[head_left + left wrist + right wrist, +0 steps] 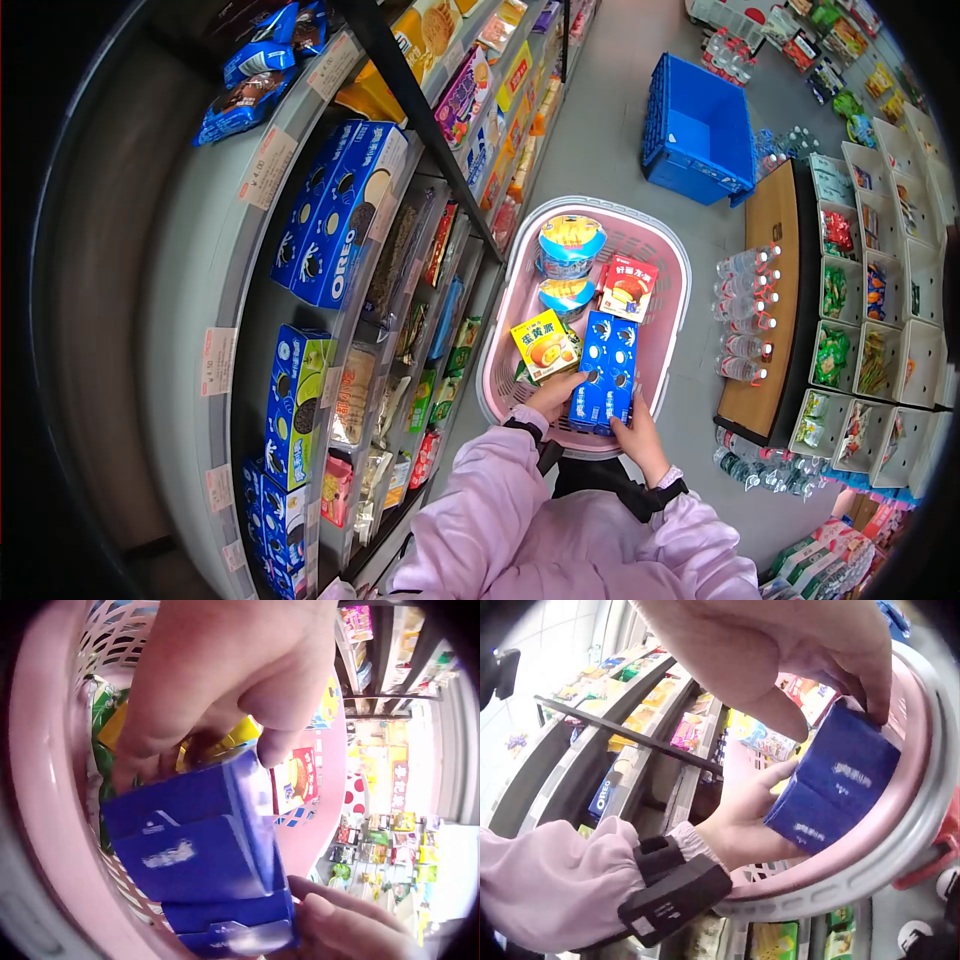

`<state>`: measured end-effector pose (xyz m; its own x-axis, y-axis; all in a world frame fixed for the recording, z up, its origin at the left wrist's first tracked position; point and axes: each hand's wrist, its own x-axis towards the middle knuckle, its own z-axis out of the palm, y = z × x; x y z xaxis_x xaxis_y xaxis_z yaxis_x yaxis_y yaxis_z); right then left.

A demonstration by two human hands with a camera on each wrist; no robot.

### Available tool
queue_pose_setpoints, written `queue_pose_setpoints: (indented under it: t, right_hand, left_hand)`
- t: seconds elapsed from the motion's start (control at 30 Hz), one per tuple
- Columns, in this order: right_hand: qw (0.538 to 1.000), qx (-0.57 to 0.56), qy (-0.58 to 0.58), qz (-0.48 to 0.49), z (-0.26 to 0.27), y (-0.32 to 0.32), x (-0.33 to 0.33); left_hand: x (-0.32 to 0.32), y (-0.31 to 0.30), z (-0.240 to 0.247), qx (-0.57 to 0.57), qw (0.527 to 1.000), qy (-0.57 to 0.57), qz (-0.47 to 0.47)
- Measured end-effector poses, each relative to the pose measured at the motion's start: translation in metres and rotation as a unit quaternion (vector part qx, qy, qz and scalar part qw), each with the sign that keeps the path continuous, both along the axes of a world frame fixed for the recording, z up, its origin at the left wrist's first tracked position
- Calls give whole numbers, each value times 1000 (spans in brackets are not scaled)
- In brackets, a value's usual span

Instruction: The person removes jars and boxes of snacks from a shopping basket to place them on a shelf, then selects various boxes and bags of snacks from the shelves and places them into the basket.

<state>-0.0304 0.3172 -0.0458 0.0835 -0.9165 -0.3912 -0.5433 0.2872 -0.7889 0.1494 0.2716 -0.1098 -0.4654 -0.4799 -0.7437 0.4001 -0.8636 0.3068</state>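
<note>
Two blue boxes (604, 370) lie side by side within the near end of a pink basket (673, 290). The left hand (556, 396) grips them from the left, thumb on the near face; the right hand (640, 440) holds their right near corner. The left wrist view shows the blue box ends (187, 859) between the left hand (225, 675) and the right fingers. In the basket are a yellow box (545, 345), a red-and-white box (629, 287) and two blue-and-yellow tubs (571, 246), one beyond the other.
Snack shelves with Oreo boxes (340, 215) run along the left. A blue crate (700, 130) stands on the floor beyond the basket. Water bottles (745, 315) stand beside a wooden-topped stand (765, 370) at right, with white bins (835, 350) of packets past it.
</note>
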Motion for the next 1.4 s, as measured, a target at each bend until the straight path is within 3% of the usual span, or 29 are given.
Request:
queue_pose_setpoints:
  t: [0.17,0.3,0.37,0.4,0.43,0.47,0.5,0.53,0.57,0.63,0.7,0.73,0.77,0.8,0.83,0.87,0.93,1.0,1.03,1.1,1.17,1.23,1.33,1.4]
  right_hand:
    - [999,30,-19,-1,19,-12,5]
    - [995,10,60,79,21,-10,-3]
    - [986,-49,87,133,40,-16,-3]
    - [987,-8,88,136,46,-18,-5]
    - [979,-52,97,173,53,-20,-6]
    - [970,-51,106,212,61,-24,-9]
    - [961,-68,94,251,79,-28,-6]
    - [953,-50,85,288,84,-33,-6]
    - [927,-48,84,363,109,-43,2]
    - [881,-23,85,465,141,-60,19]
    - [827,-72,42,556,170,-83,42]
    - [802,-121,14,585,193,-96,57]
    - [775,-124,20,620,236,-110,81]
    - [773,-133,62,617,283,-119,102]
    - [776,-233,-14,585,294,-132,120]
    - [773,-294,-83,556,314,-145,142]
    - [782,-369,-143,481,346,-172,190]
    - [791,-448,-189,371,351,-207,242]
    - [810,-448,-173,338,363,-218,261]
    - [811,-523,-105,241,353,-250,301]
    - [795,-576,-34,186,343,-276,325]
    - [784,-592,-9,187,343,-288,337]
    - [765,-603,64,217,340,-299,347]
    - [782,-563,117,241,350,-300,350]
  left_hand:
    - [1,4,1,-29,999,32,19]
    - [3,8,26,-68,997,33,7]
    - [3,20,12,-169,984,55,9]
    - [6,25,11,-223,973,-43,-30]
    - [25,11,81,-256,932,-149,-207]
    - [27,21,65,-375,897,-160,-169]
    - [29,25,27,-509,782,-287,-217]
    - [42,25,72,-596,713,-315,-191]
    - [62,26,142,-556,693,-354,-293]
    - [89,21,219,-474,579,-444,-493]
    - [115,19,280,-503,591,-425,-467]
    - [133,21,307,-591,578,-407,-388]
    - [146,19,342,-615,603,-365,-353]
    - [156,18,381,-584,614,-383,-367]
    - [164,20,429,-591,618,-389,-343]
    - [183,15,428,-640,578,-412,-295]
    - [206,-1,459,-608,622,-447,-211]
    - [238,-37,451,-600,599,-530,2]
    - [232,-46,464,-480,711,-477,191]
    - [254,-75,451,-401,791,-327,328]
    - [269,-94,437,-340,819,-293,357]
    - [269,-107,425,-321,802,-293,411]
    - [285,-124,403,-308,819,-278,397]
    - [283,-129,406,-303,822,-265,402]
